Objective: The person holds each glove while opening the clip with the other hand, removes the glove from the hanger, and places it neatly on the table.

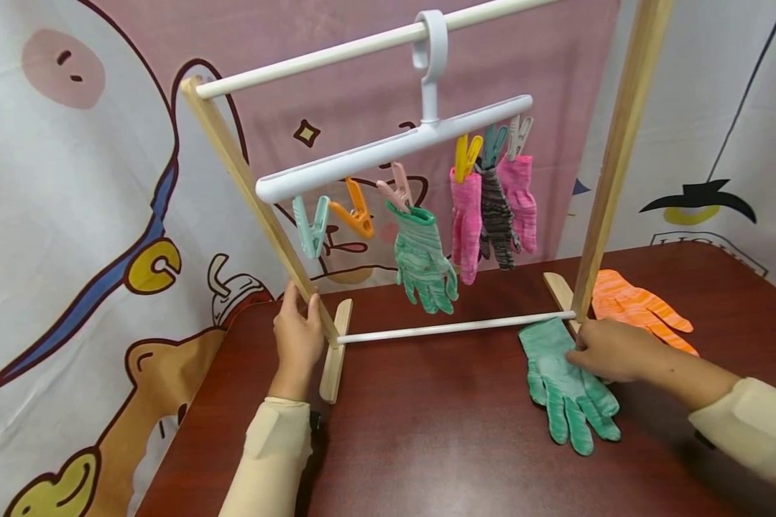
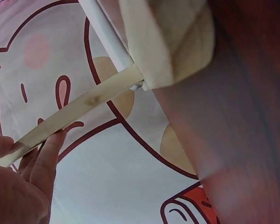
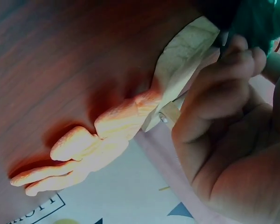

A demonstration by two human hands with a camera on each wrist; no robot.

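"When seen from the head view, where to look for the lower green glove?"

"Look to eight o'clock from the right hand. Find it touching that hand, just on the near side of the white lower bar."

"Gripped, or only touched?"

"Pinched at one side, by the look of it, with thumb laid over the knit and fingers curled; too hidden to tell how firmly."

"And set which way?"

"Running lengthwise from eleven o'clock at the cuff to five at the fingertips. Hard to say whether flat on the table or slightly above."

"Nearer to which hand?"

"To the right, plainly. For the left hand, go well away to nine o'clock: wrapped around the left wooden post, with thumb and fingers on opposite sides in the left wrist view."

"Anything else to weigh?"

"Judge the offset to the hanger as what counts most: up at eleven o'clock from the glove. Closer to ten, see a mint peg and an orange peg, biting on nothing. Note an orange glove too, at one o'clock from the right hand."
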